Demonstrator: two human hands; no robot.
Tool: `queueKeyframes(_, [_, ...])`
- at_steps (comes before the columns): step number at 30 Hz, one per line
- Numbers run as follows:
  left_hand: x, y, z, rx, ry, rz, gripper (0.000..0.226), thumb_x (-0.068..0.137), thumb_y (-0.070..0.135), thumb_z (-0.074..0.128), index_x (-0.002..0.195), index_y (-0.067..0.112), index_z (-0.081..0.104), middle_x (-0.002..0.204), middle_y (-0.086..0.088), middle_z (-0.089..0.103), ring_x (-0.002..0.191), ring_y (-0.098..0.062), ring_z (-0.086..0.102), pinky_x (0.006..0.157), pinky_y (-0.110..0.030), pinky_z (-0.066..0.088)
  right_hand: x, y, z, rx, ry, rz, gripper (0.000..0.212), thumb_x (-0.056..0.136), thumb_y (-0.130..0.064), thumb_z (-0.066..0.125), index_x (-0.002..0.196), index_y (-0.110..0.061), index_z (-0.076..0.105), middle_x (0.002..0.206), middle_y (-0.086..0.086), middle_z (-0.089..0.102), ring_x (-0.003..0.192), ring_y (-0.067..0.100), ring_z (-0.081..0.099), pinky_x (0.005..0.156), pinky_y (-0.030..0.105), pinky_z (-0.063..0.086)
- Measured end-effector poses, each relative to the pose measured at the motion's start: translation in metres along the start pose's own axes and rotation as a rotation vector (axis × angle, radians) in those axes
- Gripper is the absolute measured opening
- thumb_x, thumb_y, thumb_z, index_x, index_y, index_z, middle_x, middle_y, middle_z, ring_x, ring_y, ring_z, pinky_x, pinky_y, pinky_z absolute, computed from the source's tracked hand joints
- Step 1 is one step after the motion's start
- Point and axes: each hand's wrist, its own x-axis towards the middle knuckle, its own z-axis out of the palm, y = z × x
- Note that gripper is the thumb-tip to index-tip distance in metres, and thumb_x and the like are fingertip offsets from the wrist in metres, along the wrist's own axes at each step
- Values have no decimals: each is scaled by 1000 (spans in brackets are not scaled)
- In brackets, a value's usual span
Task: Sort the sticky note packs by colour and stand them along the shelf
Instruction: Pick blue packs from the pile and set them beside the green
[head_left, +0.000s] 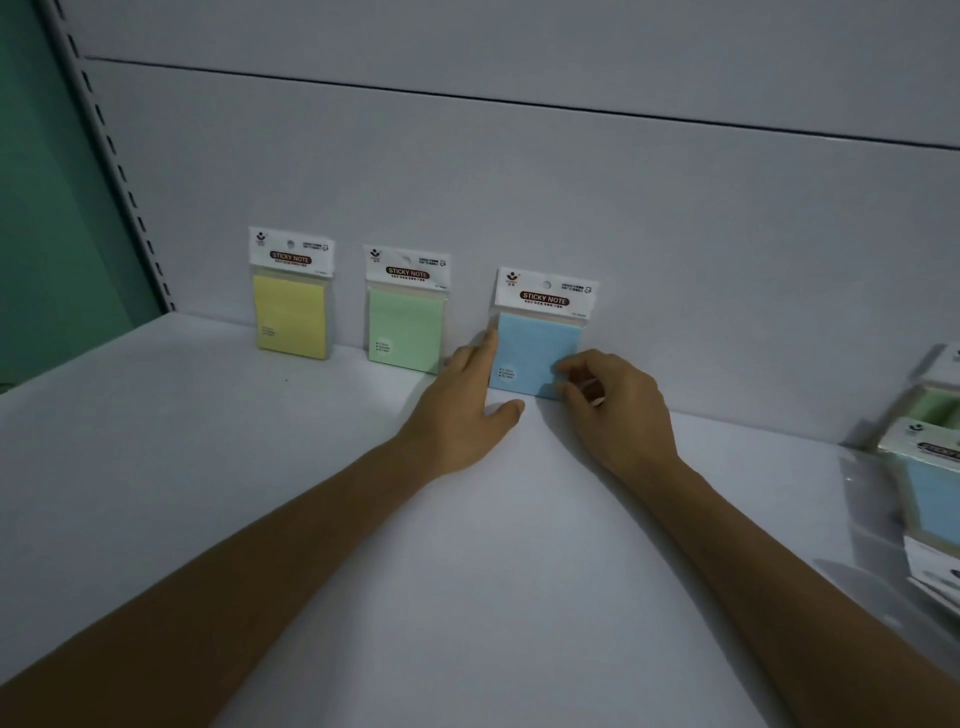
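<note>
**Both hands on the blue pack at the back of the shelf**

Two bare forearms reach out over the pale shelf (260, 493). Well off to the right of the right hand, and nearer than it, lies a blurred heap of loose packs (930, 467) with green and blue showing.

Further in, the left hand (462, 410) lies released, thumb down on the shelf and straight fingers touching the left edge of the blue pack (537, 348). The right hand (613, 410) is curled, with fingers and thumb pinching that pack's lower right corner. The blue pack stands upright between the two hands, its back to the rear panel (519, 182).

Just left of the left hand stands the green pack (406, 327). Further left, apart from it, is the yellow pack (291, 312). Both are upright against the same panel.
</note>
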Motion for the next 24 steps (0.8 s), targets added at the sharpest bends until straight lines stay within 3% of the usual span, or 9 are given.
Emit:
queueKeyframes(4, [-1, 3, 0, 53, -18, -8, 84, 88, 25, 60, 151, 18, 5, 144, -12, 34, 132, -22, 39, 98, -43, 45, -3, -3, -2, -72, -23, -43, 21, 90, -18, 56, 111, -19, 61, 103, 5, 62, 84, 18, 58, 75, 37, 54])
queueKeyframes(8, [-4, 9, -3, 98, -51, -25, 88, 88, 28, 61, 150, 13, 1, 146, -14, 29, 133, -25, 36, 101, -42, 42, -4, -8, -4, -168, -64, -54, 22, 92, -16, 51, 113, -18, 57, 106, 6, 60, 89, 21, 58, 70, 31, 49])
queueKeyframes(13, [-21, 19, -14, 87, -92, -39, 88, 89, 29, 60, 150, 13, -2, 151, -12, 22, 138, -25, 26, 112, -35, 29, -13, -19, -20, -135, -132, 165, 27, 92, -26, 54, 119, -23, 53, 117, 4, 59, 95, 17, 56, 77, 31, 48])
queueKeyframes(24, [-114, 17, -77, 183, -197, 191, 75, 92, 41, 51, 150, 17, 9, 159, -1, 9, 145, -18, 11, 116, -36, 20, -118, -97, -37, -340, -82, 348, 40, 90, -38, 55, 125, -22, 47, 126, 4, 56, 111, 21, 53, 88, 36, 46])
